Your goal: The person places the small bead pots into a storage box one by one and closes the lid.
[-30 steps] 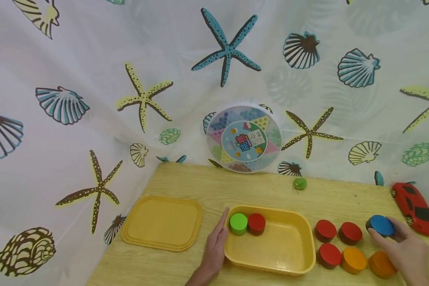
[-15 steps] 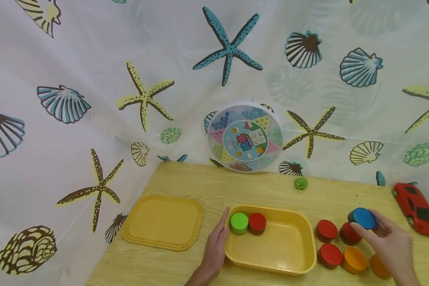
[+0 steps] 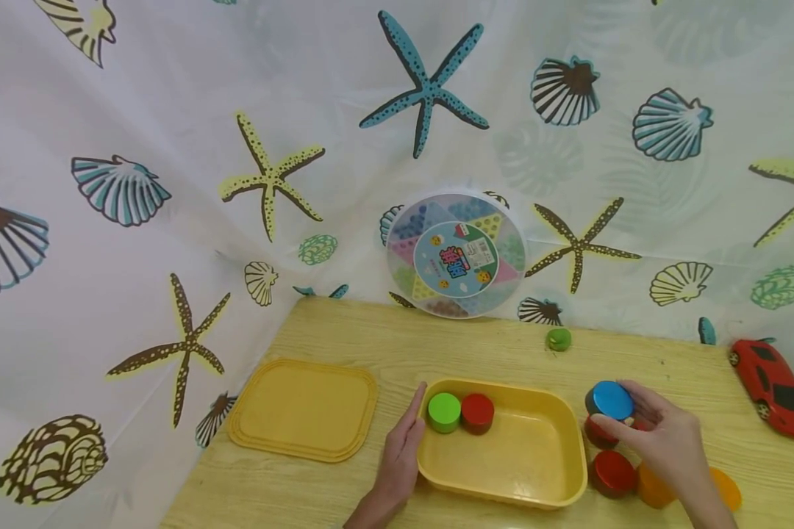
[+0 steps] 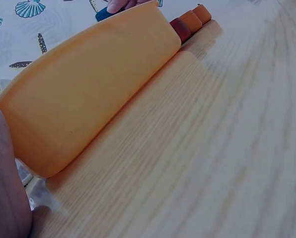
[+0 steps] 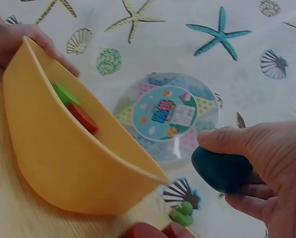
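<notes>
My right hand [image 3: 668, 441] has carried the blue disc [image 3: 610, 400] leftward from beside the red toy car [image 3: 773, 388], and now holds it above the red discs [image 3: 614, 473], just right of the yellow tray [image 3: 503, 491]; my fingers and thumb are curled round the disc's edge, pinching it clear of the table [image 3: 344, 330]; my left hand [image 3: 397, 459] has not moved, its fingers straight and pressed flat against the tray's left wall, holding nothing; inside the tray a green disc [image 3: 444, 411] and a red disc [image 3: 478, 412] sit touching in the far left corner; the orange discs [image 3: 726, 488] lie partly hidden under my right wrist; the yellow lid [image 3: 302, 408] rests well to the left.
</notes>
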`<state>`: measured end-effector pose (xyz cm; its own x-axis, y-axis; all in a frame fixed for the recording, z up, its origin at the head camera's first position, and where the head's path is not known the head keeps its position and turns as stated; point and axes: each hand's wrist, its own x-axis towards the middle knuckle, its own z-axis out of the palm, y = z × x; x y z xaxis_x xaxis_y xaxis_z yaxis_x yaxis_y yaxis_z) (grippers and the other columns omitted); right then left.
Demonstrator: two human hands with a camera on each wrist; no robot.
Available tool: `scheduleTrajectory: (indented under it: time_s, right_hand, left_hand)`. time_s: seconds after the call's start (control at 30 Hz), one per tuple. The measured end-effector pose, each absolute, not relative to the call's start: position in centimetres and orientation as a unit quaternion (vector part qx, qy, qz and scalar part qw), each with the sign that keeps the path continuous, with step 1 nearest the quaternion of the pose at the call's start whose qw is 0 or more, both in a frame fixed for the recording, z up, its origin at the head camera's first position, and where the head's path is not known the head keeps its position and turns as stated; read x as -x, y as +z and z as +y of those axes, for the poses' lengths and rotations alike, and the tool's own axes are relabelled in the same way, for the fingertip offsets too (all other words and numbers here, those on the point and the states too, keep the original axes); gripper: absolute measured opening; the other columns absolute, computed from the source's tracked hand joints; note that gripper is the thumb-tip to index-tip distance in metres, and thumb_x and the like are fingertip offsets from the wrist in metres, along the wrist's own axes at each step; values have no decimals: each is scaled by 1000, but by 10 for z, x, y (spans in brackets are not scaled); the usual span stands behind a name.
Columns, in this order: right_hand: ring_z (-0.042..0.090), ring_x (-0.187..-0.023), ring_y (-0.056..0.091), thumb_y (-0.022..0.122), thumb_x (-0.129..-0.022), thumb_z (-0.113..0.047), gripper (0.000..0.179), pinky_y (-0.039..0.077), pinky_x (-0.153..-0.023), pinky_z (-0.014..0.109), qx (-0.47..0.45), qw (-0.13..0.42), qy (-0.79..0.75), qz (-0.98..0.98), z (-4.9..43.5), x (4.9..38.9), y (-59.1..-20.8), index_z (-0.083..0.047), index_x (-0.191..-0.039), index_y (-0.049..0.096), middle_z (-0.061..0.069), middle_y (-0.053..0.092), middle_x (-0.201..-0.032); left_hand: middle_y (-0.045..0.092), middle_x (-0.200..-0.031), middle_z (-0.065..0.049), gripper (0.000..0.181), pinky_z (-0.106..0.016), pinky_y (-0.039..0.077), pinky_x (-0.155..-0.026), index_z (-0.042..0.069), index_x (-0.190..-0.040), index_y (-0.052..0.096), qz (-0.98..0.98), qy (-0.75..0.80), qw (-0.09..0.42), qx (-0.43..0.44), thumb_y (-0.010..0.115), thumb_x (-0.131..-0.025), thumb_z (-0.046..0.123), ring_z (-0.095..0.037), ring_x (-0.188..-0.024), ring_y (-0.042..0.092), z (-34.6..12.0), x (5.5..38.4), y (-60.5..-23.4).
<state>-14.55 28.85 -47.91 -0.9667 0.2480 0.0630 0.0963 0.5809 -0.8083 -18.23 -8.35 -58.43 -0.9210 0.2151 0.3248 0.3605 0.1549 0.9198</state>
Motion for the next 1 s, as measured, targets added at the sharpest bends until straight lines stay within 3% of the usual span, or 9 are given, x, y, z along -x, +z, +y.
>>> scheduleTrajectory:
  time_s: [0.1,0.2,0.53,0.8,1.0]
  right_hand:
    - [46,-126,63,89,-84,-39,80,55,-95,43,67,72,456,-884,275,148,-478,1,-146,58,29,62,-139]
    - [44,-123,66,89,-85,-36,76,56,-96,46,29,72,457,-886,263,152,-480,1,-144,59,27,65,-136]
    - [34,-114,72,91,-83,-28,61,62,-91,42,-56,48,487,-871,229,166,-498,-3,-133,68,19,72,-128]
    - [39,-118,69,85,-89,-18,59,61,-94,42,-79,-16,465,-882,206,175,-509,5,-136,60,27,65,-135]
    - [36,-122,64,84,-90,-19,58,58,-100,53,-79,-29,404,-911,193,176,-512,5,-136,59,23,66,-133]
  left_hand:
    - [27,-170,-16,51,-16,19,-124,6,-165,27,-757,-622,56,191,31,-116,16,-23,-157,23,-84,182,-584]
    - [27,-170,-17,51,-16,18,-123,6,-165,26,-757,-622,56,192,31,-116,16,-24,-157,23,-83,182,-583]
    - [28,-170,-15,50,-15,16,-123,7,-165,27,-758,-621,61,189,30,-116,16,-27,-157,23,-82,181,-583]
    - [28,-170,-12,50,-16,17,-123,8,-165,27,-756,-625,58,186,31,-116,16,-23,-156,23,-83,181,-584]
    - [28,-170,-15,51,-17,17,-124,6,-165,27,-756,-624,61,191,31,-116,15,-25,-156,23,-82,181,-584]
